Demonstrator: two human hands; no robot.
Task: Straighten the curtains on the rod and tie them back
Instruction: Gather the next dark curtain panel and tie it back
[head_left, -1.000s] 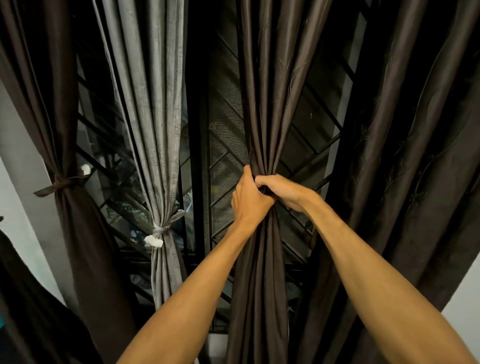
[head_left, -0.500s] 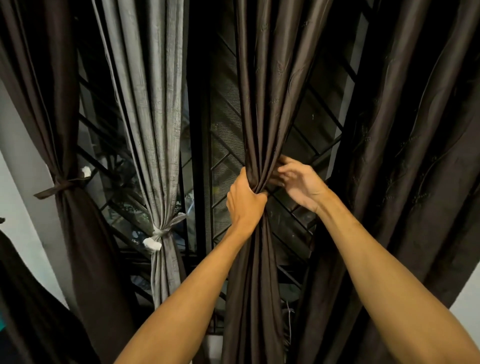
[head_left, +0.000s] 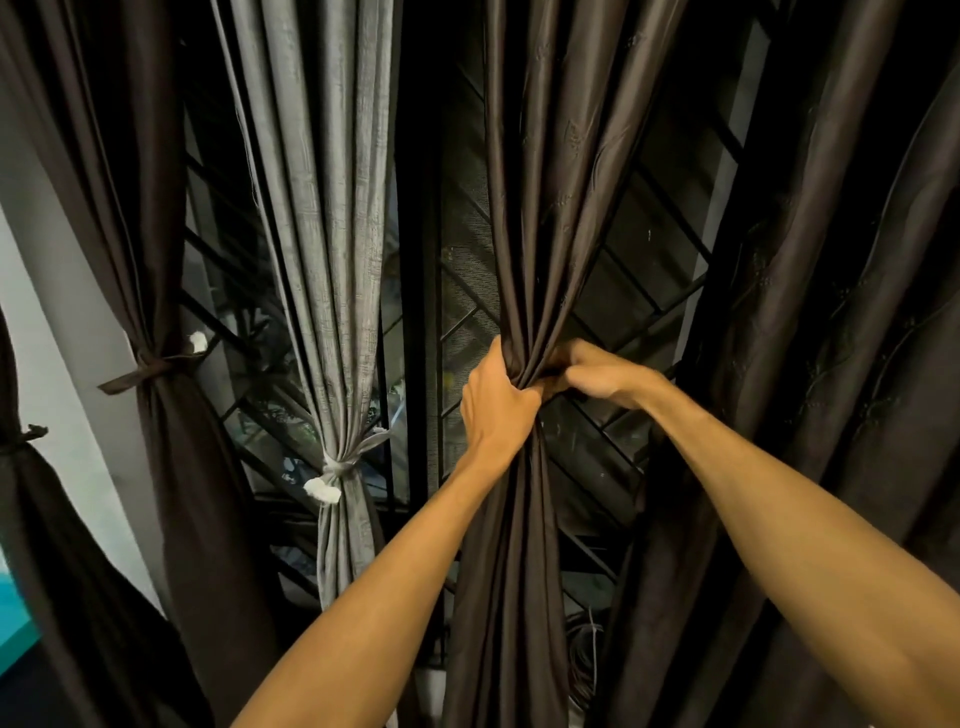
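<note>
A dark brown curtain (head_left: 540, 197) hangs in the middle, gathered into a narrow bunch at mid height. My left hand (head_left: 496, 402) grips that bunch from the left. My right hand (head_left: 597, 371) curls its fingers into the folds on the right side, right beside the left hand. Its fingertips are hidden in the fabric. I see no tie-back band on this curtain.
A grey curtain (head_left: 322, 208) left of it is tied with a knot (head_left: 335, 467). A brown curtain (head_left: 130, 208) at far left is tied with a band (head_left: 150, 370). A loose brown curtain (head_left: 831, 312) hangs at right. Black window grilles (head_left: 639, 291) stand behind.
My right hand, spread open beside the bunch half a second ago, has closed back into the folds. My left hand has kept its grip on the curtain.
</note>
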